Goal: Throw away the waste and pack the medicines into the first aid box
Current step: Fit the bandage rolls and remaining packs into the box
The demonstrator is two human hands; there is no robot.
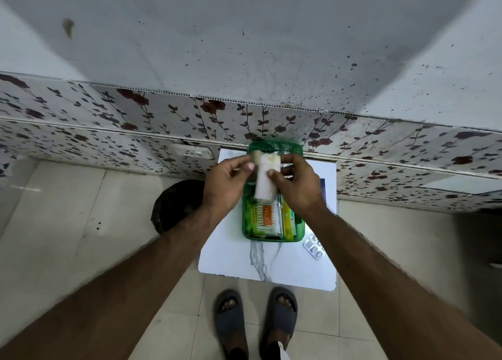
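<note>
A green translucent first aid box [245, 228] lies open on a small white marble-patterned table [231, 259], its lid up against the wall. Inside I see a pack of cotton swabs [267, 218] and a yellow packet [287, 218]. Over the box, both hands hold a white gauze strip [264, 180] that hangs down. My left hand [225, 180] pinches its top left end and my right hand [297, 183] grips its right side. A silver tablet blister strip [313, 247] lies on the table just right of the box.
A black bin [173, 204] stands on the tiled floor left of the table, partly behind my left forearm. The floral-panelled wall runs right behind the table. My feet in dark slippers [255, 324] stand in front of the table.
</note>
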